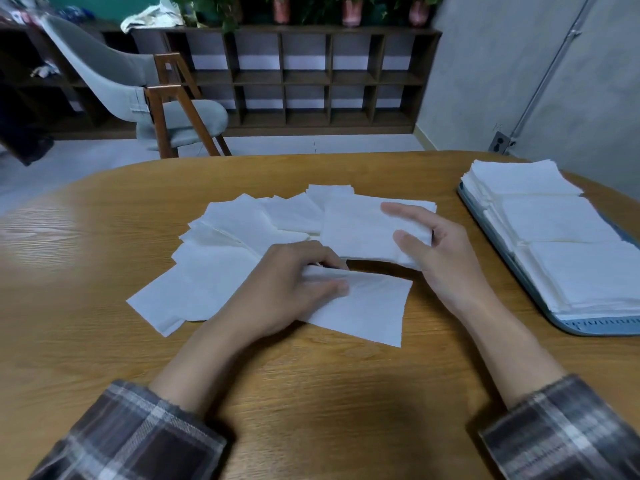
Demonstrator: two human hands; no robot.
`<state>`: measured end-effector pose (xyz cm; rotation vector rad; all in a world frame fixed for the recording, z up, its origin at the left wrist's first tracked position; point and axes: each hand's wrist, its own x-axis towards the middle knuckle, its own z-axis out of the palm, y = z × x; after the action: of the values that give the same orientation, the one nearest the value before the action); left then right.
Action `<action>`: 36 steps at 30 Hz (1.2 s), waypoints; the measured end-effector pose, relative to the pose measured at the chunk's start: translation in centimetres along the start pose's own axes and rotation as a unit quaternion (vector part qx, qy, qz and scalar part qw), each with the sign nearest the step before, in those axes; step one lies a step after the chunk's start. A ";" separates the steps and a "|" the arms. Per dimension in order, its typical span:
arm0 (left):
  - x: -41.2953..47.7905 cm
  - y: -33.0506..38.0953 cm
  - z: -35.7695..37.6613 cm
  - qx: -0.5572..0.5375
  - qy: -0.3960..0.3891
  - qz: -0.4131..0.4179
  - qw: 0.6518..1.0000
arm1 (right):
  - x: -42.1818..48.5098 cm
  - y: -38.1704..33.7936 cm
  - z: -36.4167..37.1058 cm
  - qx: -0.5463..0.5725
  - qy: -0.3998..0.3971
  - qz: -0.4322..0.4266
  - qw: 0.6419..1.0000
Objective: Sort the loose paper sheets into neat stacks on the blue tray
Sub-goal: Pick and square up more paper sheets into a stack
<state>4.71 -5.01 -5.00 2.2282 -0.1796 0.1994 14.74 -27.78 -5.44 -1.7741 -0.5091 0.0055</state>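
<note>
Left hand pinched a sheet, hiding its edge; right hand gripped a stack; tray ran off-frame.

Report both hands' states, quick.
Left hand: pinches a loose sheet.
Right hand: grips a small stack of sheets.

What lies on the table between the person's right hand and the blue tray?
Nothing: the head view shows only bare wooden table between the right hand and the blue tray.

Grey chair before dark cubby shelving, grey wall.
</note>
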 end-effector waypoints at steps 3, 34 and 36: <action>0.1 0.7 -0.8 -0.088 0.020 -0.025 0.996 | 0.0 -0.1 0.1 0.063 -0.029 0.023 0.997; 0.5 0.2 -0.1 -0.111 0.203 -0.091 0.969 | -1.2 -1.6 1.9 0.199 -0.126 0.002 0.972; 0.5 0.6 -0.4 -0.213 0.160 -0.114 0.957 | -1.1 -1.7 1.6 0.256 -0.121 0.015 0.959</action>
<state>5.02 -5.12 -4.19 1.7407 0.1968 0.3559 12.76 -26.37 -4.60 -1.2759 -0.5935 0.3504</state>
